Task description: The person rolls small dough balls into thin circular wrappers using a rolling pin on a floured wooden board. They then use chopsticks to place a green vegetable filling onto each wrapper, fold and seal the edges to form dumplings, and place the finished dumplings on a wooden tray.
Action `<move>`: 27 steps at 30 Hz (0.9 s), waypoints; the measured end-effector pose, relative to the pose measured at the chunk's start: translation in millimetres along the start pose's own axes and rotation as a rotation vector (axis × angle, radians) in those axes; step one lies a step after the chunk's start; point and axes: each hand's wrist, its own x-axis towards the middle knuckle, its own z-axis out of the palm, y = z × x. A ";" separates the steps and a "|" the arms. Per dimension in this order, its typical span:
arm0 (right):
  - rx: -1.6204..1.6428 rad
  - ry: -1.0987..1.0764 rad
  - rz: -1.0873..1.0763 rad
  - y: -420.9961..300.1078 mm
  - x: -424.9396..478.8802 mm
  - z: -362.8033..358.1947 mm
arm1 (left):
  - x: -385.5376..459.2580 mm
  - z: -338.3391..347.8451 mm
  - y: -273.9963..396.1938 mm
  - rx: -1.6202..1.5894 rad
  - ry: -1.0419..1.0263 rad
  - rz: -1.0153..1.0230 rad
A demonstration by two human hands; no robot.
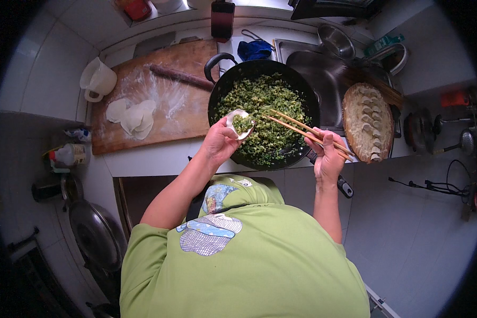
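Observation:
Cupped in my left hand [221,139] is a round dough wrapper [235,116] with a mound of chopped green filling [243,124] on it. My right hand [326,155] grips a pair of wooden chopsticks [298,126], whose tips are over the pan close to the wrapper. Beneath both hands sits a large black wok [262,166], spread with more of the green and yellowish filling [266,95]. The wok's loop handle [214,65] points to the far left, and its long handle [345,187] passes below my right hand.
On the left, a floured wooden board [183,133] bears several wrappers [137,119] and a rolling pin [181,76]. A white plastic jug [98,79] stands at its edge. To the right are a steel sink [308,59] and a woven tray [351,115] with rows of folded dumplings [367,119].

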 end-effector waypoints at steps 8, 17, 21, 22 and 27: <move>0.065 -0.097 0.124 13.7 -18.4 12.0 | 0.4 0.9 -3.3 -0.006 0.075 0.032; -0.004 -0.129 0.018 16.0 -17.5 10.1 | 0.2 -0.1 -4.3 0.025 0.022 0.015; -0.100 -0.148 -0.129 17.1 -20.1 15.0 | -1.9 5.9 -5.1 0.021 0.009 0.028; -0.130 -0.158 -0.175 17.0 -19.7 15.8 | -1.6 4.4 -5.2 0.030 0.015 0.032; -0.391 -0.102 -0.096 12.8 -9.1 6.4 | -2.2 -0.5 -0.9 0.078 -0.004 0.019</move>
